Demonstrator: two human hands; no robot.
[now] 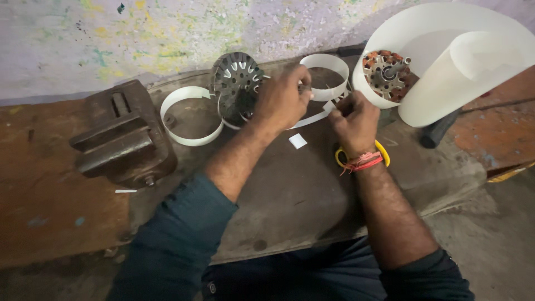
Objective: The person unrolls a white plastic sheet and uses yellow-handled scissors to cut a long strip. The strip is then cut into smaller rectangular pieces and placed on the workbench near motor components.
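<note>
dark sleeves nearest. left hand [283, 100] pinching white paper strip [317, 114] beside slotted stator core [237, 83] on workbench [290, 189]. right hand [354, 120] fingers closed on strip's other end. vise [120, 134] far left.

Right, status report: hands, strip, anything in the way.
Left hand and right hand both pinching the white strip beside the stator. Scissors under right wrist; paper roll close right.

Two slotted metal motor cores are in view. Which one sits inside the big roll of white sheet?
The copper-wound core at upper right, ringed by the white roll. The bare grey core stands apart, beside the left hand.
</note>
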